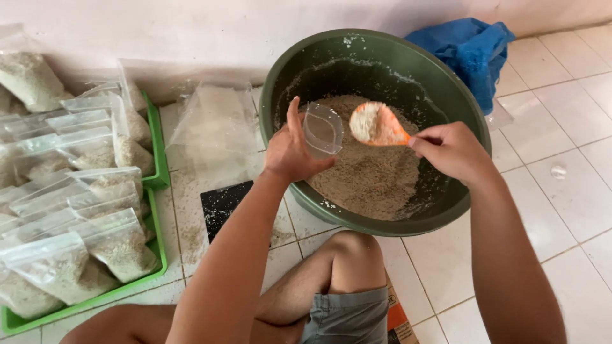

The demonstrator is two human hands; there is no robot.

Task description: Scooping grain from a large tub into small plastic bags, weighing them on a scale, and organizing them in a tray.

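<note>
Left hand: while raised over the green basin point(468, 114), the left hand point(290, 153) is clamped on a clear bag point(322, 130).
Right hand: the right hand point(452, 151) is closed on an orange scoop point(377, 124) heaped with grain.

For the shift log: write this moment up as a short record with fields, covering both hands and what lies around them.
left hand: holds a small clear bag open above the basin
right hand: grips an orange scoop heaped with pale grain, beside the bag's mouth
basin: large, dark green, on the tiled floor, grain in its bottom
tray: green, left of the person, piled with filled clear bags
behind basin: blue bag
</note>
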